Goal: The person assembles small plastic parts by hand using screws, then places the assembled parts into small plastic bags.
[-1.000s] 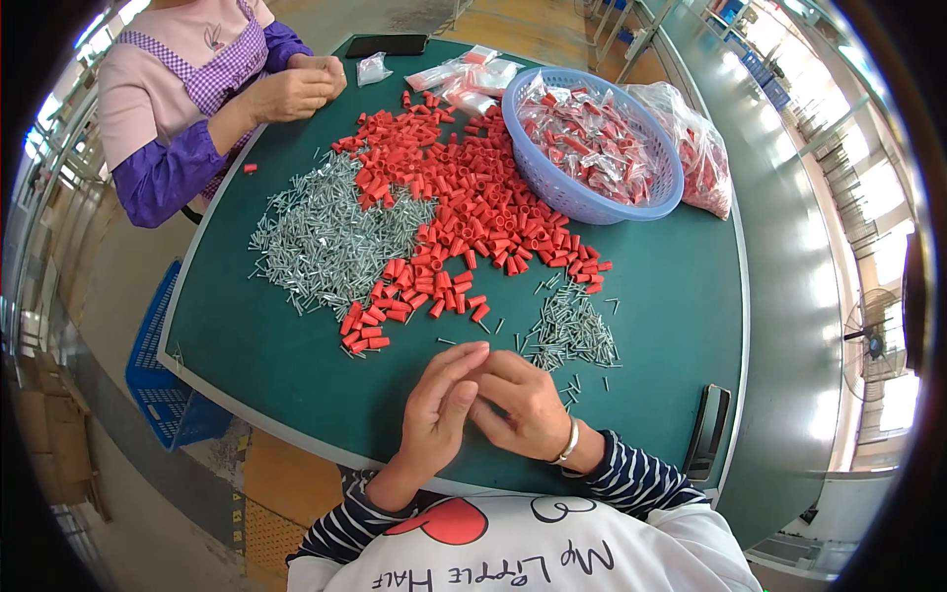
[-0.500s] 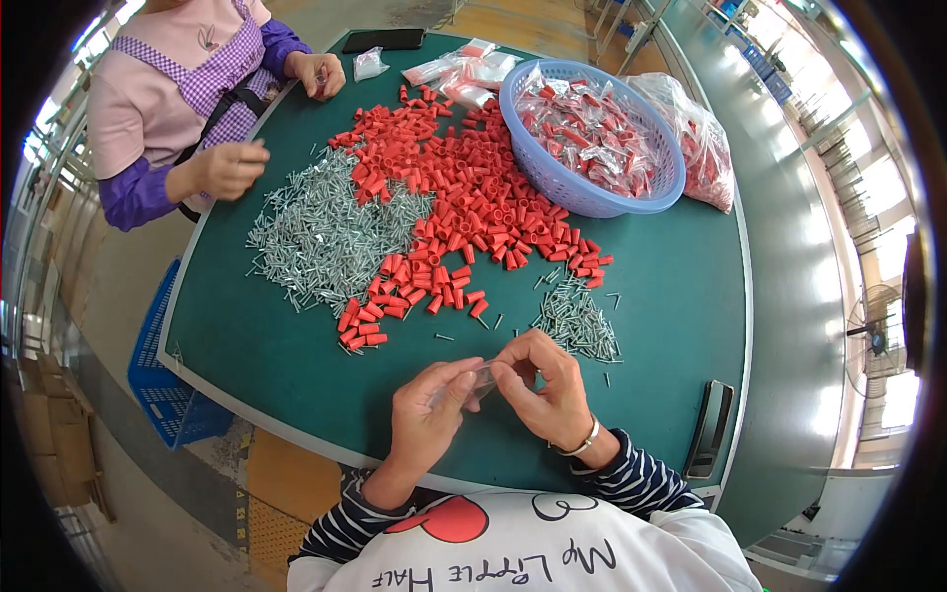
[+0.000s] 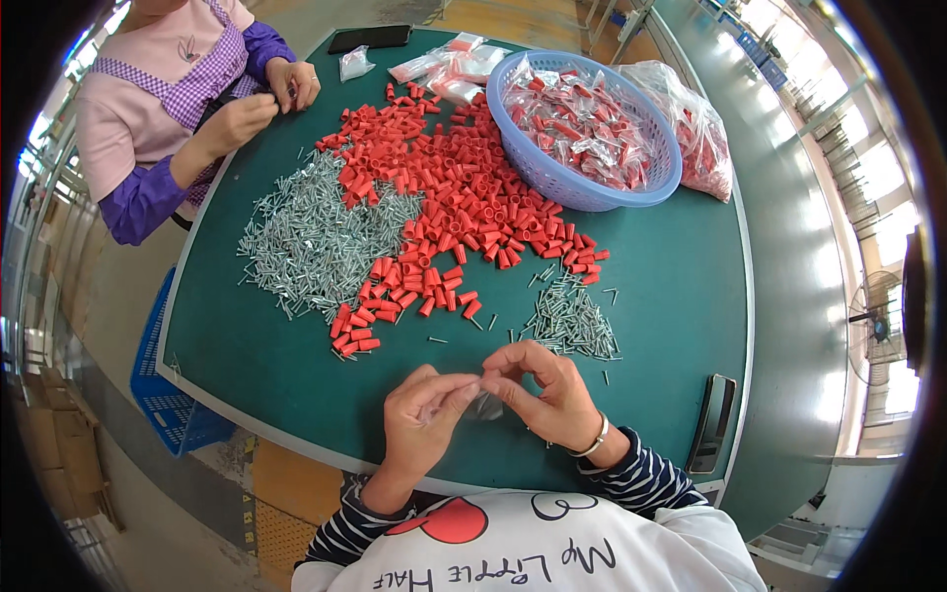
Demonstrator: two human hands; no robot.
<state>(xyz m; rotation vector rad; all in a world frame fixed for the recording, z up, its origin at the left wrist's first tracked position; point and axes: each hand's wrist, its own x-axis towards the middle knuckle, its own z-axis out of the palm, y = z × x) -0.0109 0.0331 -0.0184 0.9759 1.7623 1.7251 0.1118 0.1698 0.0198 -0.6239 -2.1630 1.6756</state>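
Close to the table's front edge, my left hand [image 3: 422, 416] and my right hand [image 3: 545, 397] meet with pinched fingertips. Between them is a small clear plastic bag [image 3: 483, 407], its lower part hanging below the fingers; it looks empty. Both hands are closed on its upper edge. Just beyond the right hand lies a small heap of silvery screws [image 3: 569, 321]. Farther off, hollow, tapered red plastic caps [image 3: 459, 187] form a wide pile, with a bigger heap of screws [image 3: 316, 247] on its left.
A lilac basket [image 3: 592, 200] of filled packets stands at the back right, beside a big clear bag [image 3: 705, 163]. Phones lie at the right edge [image 3: 712, 424] and far edge [image 3: 370, 38]. A co-worker's hands [image 3: 266, 104] are at the far left. A blue crate [image 3: 178, 405] sits below the table.
My fingertips have come together at the bag's edge, and the bag now hangs beneath them. The co-worker's two hands have moved close together.
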